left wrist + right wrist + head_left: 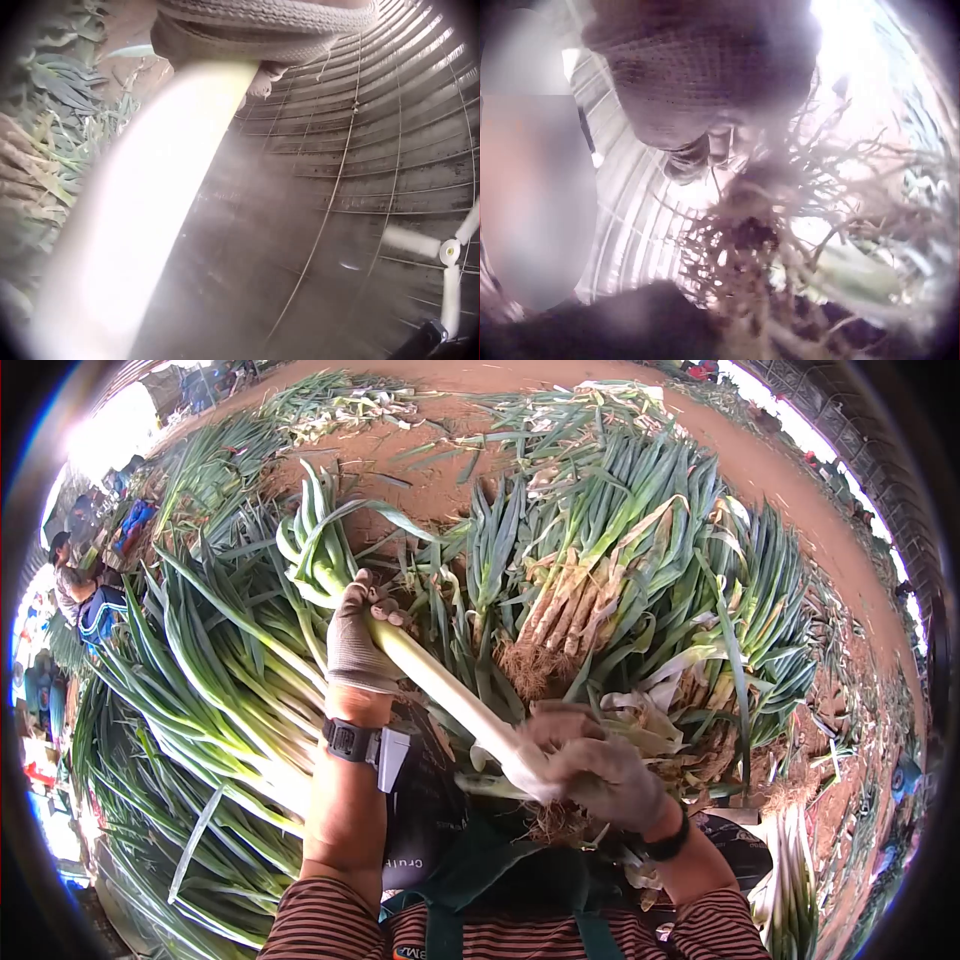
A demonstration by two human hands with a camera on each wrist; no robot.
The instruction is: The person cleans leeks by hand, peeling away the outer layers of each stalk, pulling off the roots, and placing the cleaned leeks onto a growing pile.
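A long leek (440, 682) slants across the middle of the head view, green leaves at upper left and roots (560, 822) at lower right. My gloved left hand (362, 640) grips it just below the leaves. At the root end, my gloved right hand (605, 770) is blurred, its fingers curled at the white base. In the left wrist view the pale stalk (142, 202) runs down from the left glove (262, 30). Thin brown roots (750, 232) hang below the right glove (705, 75) in the right wrist view.
Loose leeks (230, 700) lie in a large heap on the left. A rooted bundle (580, 600) and more leeks (760, 620) lie ahead and right. White stalks (790, 870) stand at lower right. Another person (85, 585) is at far left.
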